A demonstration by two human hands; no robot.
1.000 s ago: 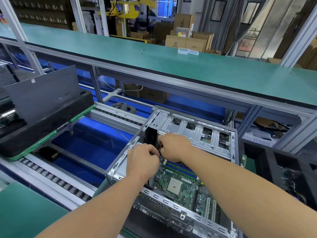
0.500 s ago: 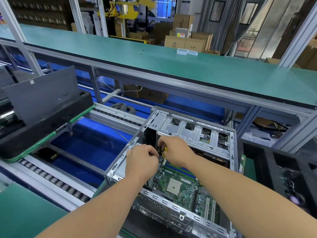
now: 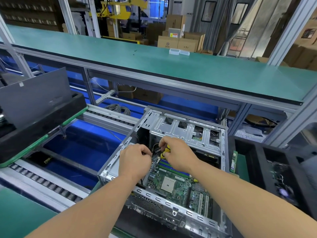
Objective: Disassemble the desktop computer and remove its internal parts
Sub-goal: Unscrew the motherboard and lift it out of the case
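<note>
Right hand (image 3: 178, 155): curled round a yellow connector (image 3: 166, 151) just above the motherboard's top edge.
Left hand (image 3: 135, 160): beside the right, fingers curled, pinching black cables (image 3: 155, 148) there.
Motherboard (image 3: 173, 184): still seated in the computer case (image 3: 173, 160), memory sticks in their slots.
Case: side panel off, lying open on the conveyor (image 3: 51, 186), drive cage (image 3: 185, 131) still fitted above the board.
Progress: early, by my reading; cabling is being freed, while board, memory and cage remain.
Change: the yellow connector has come into view from under the right hand, which has lifted slightly.
</note>
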